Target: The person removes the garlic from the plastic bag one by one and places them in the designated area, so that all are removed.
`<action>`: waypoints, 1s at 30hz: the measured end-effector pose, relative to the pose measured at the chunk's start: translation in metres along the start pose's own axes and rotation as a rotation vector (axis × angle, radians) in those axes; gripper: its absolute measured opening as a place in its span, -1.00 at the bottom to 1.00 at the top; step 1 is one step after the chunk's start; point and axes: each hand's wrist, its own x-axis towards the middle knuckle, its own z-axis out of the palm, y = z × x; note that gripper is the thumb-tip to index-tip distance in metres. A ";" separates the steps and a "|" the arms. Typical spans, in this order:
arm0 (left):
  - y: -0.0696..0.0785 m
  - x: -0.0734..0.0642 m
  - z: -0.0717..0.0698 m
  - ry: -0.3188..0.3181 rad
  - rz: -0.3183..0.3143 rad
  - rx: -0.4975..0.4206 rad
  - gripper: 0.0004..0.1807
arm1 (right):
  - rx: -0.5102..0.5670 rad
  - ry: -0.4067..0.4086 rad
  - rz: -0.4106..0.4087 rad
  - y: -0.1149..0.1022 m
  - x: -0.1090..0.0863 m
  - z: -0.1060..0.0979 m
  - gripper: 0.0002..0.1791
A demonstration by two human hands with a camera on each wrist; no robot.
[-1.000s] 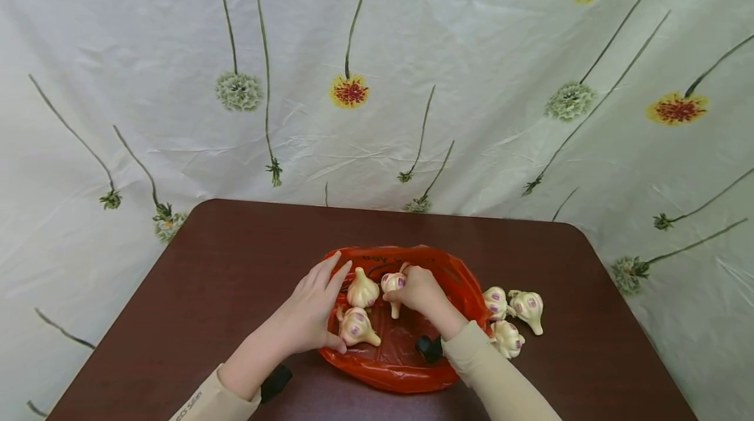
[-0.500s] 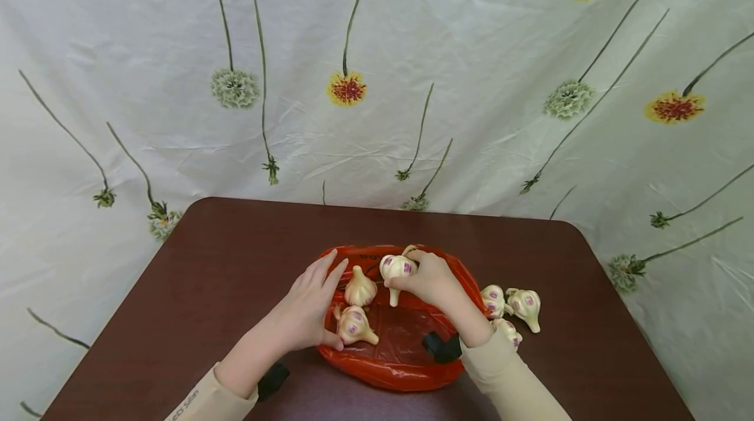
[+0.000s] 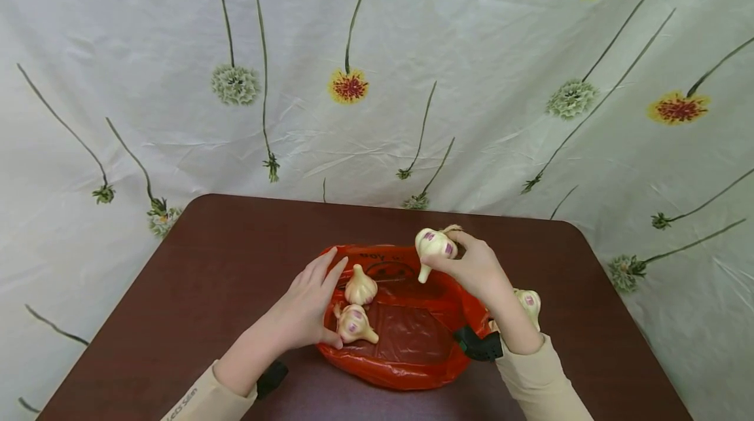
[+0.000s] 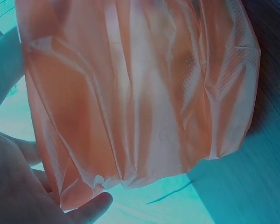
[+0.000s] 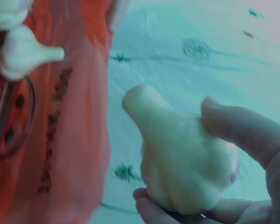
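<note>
A red plastic bag [image 3: 400, 378] stands on the table with its mouth wide. Two garlic bulbs lie inside at its left: one pale, stem-up bulb [image 3: 360, 287] and one purple-marked bulb [image 3: 355, 324]. Above the bag's back right rim, my right hand [image 3: 476, 272] holds another garlic bulb [image 3: 433, 244] between thumb and fingers, stem pointing down. The right wrist view has this held bulb [image 5: 182, 158] near the bag's printed wall. My left hand [image 3: 300, 313] touches the bag's left rim, its fingers fairly straight and spread; the left wrist view shows the bag wall [image 4: 130, 102] beside them.
On the dark brown table [image 3: 253, 231], right of the bag, a garlic bulb [image 3: 529, 304] shows partly behind my right forearm. Other bulbs there are mostly hidden by the arm. A floral cloth [image 3: 294, 48] hangs behind the table's far edge.
My right hand has lifted the garlic bulb out of the bag, upward and to the right, to above the back right rim. The left hand has stayed at the bag's left rim.
</note>
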 end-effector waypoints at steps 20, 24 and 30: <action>-0.003 0.000 0.000 -0.014 0.008 0.007 0.39 | 0.076 0.173 0.280 0.073 -0.031 -0.065 -0.14; -0.003 0.000 0.001 -0.013 0.012 0.004 0.40 | 0.080 0.116 0.356 0.095 -0.038 -0.071 0.01; -0.004 -0.001 0.001 -0.018 0.005 0.009 0.40 | 0.000 0.065 0.411 0.129 -0.048 -0.074 0.02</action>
